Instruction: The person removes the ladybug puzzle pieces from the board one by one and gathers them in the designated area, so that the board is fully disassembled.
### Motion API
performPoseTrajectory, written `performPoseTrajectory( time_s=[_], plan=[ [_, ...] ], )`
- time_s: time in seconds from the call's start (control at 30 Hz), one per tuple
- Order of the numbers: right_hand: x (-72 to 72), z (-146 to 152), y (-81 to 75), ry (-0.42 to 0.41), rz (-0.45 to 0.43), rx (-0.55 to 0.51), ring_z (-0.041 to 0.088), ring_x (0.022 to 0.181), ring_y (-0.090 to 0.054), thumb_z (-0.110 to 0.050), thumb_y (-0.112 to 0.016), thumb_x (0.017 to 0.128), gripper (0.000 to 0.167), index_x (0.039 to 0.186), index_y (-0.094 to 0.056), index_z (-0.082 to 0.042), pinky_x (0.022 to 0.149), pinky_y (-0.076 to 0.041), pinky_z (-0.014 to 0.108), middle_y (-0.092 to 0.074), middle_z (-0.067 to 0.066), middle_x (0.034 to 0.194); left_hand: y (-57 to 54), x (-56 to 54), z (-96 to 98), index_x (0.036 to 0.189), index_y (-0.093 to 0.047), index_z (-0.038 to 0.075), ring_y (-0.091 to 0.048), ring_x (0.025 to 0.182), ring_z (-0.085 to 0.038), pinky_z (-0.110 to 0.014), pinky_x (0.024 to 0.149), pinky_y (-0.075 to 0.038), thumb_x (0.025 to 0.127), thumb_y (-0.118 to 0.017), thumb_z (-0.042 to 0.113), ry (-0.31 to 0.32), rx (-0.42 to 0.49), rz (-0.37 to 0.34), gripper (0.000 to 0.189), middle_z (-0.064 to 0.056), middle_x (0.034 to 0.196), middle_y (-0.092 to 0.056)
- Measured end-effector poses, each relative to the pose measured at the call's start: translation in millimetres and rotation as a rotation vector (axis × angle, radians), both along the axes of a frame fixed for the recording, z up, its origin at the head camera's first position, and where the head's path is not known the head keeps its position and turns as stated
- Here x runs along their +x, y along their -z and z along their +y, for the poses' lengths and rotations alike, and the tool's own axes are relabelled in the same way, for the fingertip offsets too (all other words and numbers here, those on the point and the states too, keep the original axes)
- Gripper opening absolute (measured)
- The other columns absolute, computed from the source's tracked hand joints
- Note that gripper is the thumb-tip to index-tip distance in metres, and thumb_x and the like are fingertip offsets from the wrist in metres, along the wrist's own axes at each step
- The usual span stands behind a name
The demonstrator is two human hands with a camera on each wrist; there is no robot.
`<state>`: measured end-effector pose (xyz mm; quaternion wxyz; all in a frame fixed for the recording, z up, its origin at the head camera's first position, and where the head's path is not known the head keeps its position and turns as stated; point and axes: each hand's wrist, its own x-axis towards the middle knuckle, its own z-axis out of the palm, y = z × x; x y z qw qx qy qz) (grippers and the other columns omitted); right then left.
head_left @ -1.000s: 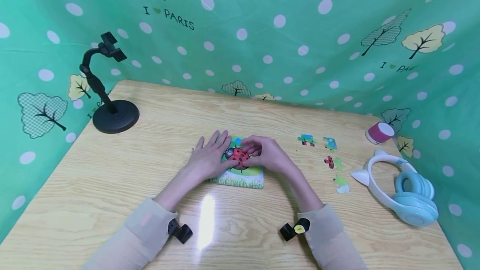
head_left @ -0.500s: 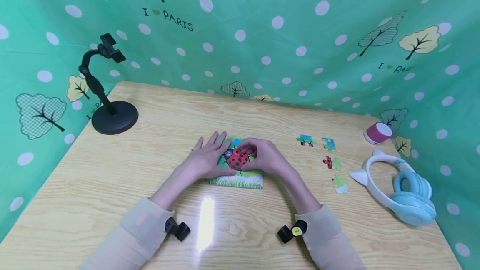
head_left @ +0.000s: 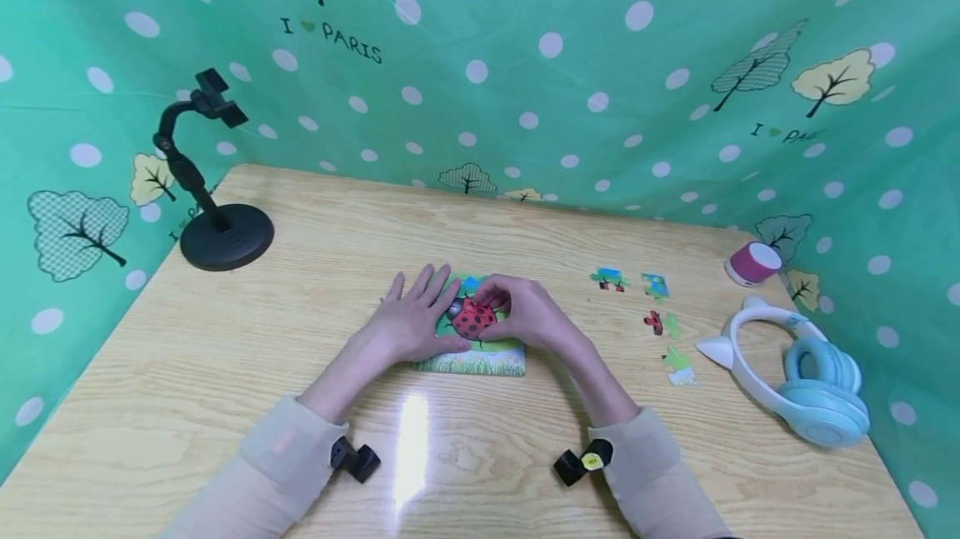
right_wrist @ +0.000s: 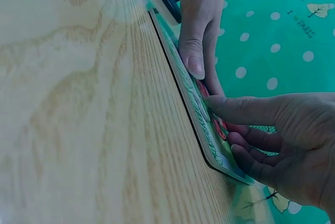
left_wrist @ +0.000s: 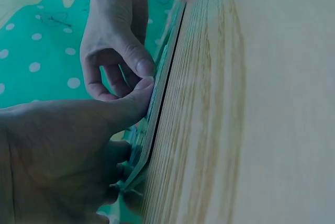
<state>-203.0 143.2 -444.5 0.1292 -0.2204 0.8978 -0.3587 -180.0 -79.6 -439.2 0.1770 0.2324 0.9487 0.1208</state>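
Observation:
A jigsaw puzzle [head_left: 480,365] with a red ladybug [head_left: 472,320] lies flat in the middle of the wooden table. My left hand [head_left: 411,324] rests on its left side, fingers spread and the thumb along the lower part of the picture. On the ladybug's right side, my right hand [head_left: 531,316] has its fingers curled and pinches a puzzle piece low on the board; the piece is mostly covered. In the right wrist view, the right thumb [right_wrist: 243,110] touches the puzzle near red parts of the picture. The two thumbs [left_wrist: 140,90] almost meet in the left wrist view.
Several loose puzzle pieces [head_left: 653,322] lie right of the puzzle. Beyond them are light-blue headphones [head_left: 825,410] with white cat ears and a magenta cylinder [head_left: 750,262]. A black phone stand [head_left: 227,237] occupies the back left. Green patterned cloth [head_left: 450,64] hangs behind the table.
The left thumb has dropped from the ladybug toward the puzzle's lower part. The right fingers have shifted slightly and stay on the ladybug's right side. The head view has shifted a little.

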Motion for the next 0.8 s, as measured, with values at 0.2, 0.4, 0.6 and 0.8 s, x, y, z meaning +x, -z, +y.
performPoseTrajectory(
  time_s=[0.2, 0.4, 0.6, 0.8],
  plan=[
    [-0.1, 0.1, 0.1, 0.003, -0.005, -0.006, 0.013, 0.095, -0.067, -0.012, -0.093, 0.074, 0.042, 0.11, -0.071, -0.014, 0.089, -0.058, 0.034, -0.074, 0.001, 0.103, 0.2, 0.7, 0.3, 0.166, -0.014, 0.011, 0.0, 0.163, -0.037, -0.067, 0.129, -0.003, 0.098, -0.053, 0.067, 0.012, -0.012, 0.013, 0.096, -0.013, 0.175, -0.001],
    [-0.7, 0.5, 0.3, 0.019, -0.026, -0.022, 0.015, 0.096, -0.067, -0.009, -0.093, 0.073, 0.043, 0.109, -0.07, -0.014, 0.091, -0.059, 0.035, -0.073, 0.001, 0.104, 0.8, 0.4, -0.2, 0.166, -0.015, 0.01, -0.001, 0.162, -0.038, -0.067, 0.129, -0.004, 0.098, -0.052, 0.066, 0.01, 0.004, 0.014, 0.095, -0.013, 0.175, -0.001],
    [-0.7, 0.8, -1.0, 0.021, -0.039, -0.037, 0.016, 0.096, -0.068, -0.007, -0.092, 0.073, 0.043, 0.109, -0.07, -0.013, 0.092, -0.059, 0.035, -0.073, 0.002, 0.104, 0.2, 0.8, -0.5, 0.166, -0.015, 0.011, -0.001, 0.163, -0.038, -0.067, 0.129, -0.003, 0.098, -0.053, 0.067, 0.005, 0.006, 0.016, 0.096, -0.013, 0.175, -0.001],
    [-0.8, 1.0, -0.2, 0.015, -0.044, -0.045, 0.015, 0.097, -0.067, -0.006, -0.092, 0.074, 0.045, 0.112, -0.069, -0.013, 0.091, -0.059, 0.034, -0.073, 0.003, 0.105, 0.8, 0.7, -0.5, 0.166, -0.014, 0.012, 0.0, 0.163, -0.037, -0.066, 0.129, -0.003, 0.097, -0.052, 0.068, 0.006, -0.007, 0.014, 0.096, -0.012, 0.175, 0.0]
  ],
)
